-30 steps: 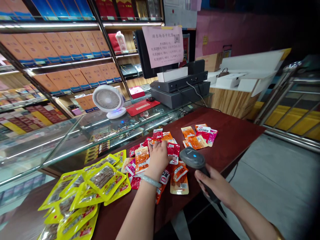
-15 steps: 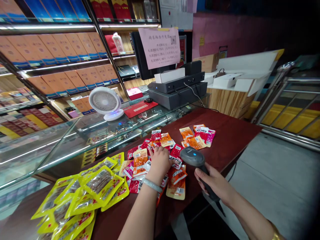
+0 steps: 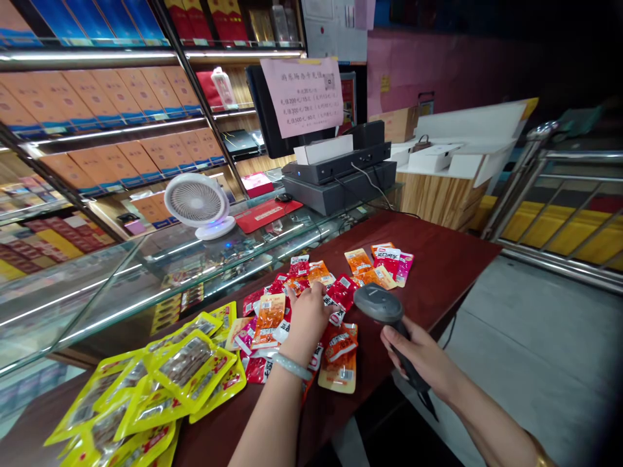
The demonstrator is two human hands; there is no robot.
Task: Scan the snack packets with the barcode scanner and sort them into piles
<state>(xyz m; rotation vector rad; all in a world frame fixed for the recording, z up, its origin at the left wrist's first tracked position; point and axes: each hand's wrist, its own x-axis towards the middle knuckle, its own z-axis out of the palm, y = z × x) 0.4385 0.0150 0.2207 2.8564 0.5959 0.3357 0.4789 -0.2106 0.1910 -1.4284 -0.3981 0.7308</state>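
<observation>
My right hand [image 3: 421, 357] is wrapped round the handle of a dark grey barcode scanner [image 3: 378, 302], whose head points left over the dark red table. My left hand [image 3: 309, 318], with a pale bangle [image 3: 292, 366] at its wrist, lies on a heap of small red, orange and pink snack packets [image 3: 269, 314]. Its fingers are apart, with the thumb stretched toward the scanner; the fingertips are partly hidden among the packets. A smaller group of similar packets [image 3: 360, 262] lies beyond the scanner. Left of the heap are several larger yellow snack packs [image 3: 187, 363], piled on one another.
A glass display counter [image 3: 121, 292] runs along the table's far left side, bearing a white fan [image 3: 197, 201] and a red mat [image 3: 267, 216]. Behind the table stands a monitor with a pink paper sign [image 3: 304, 97]. A metal railing [image 3: 559, 207] is on the right.
The scene has shifted slightly left in view. The blue light on top of the scanner no longer shows. My left hand has moved slightly over the packets; my right hand keeps its hold.
</observation>
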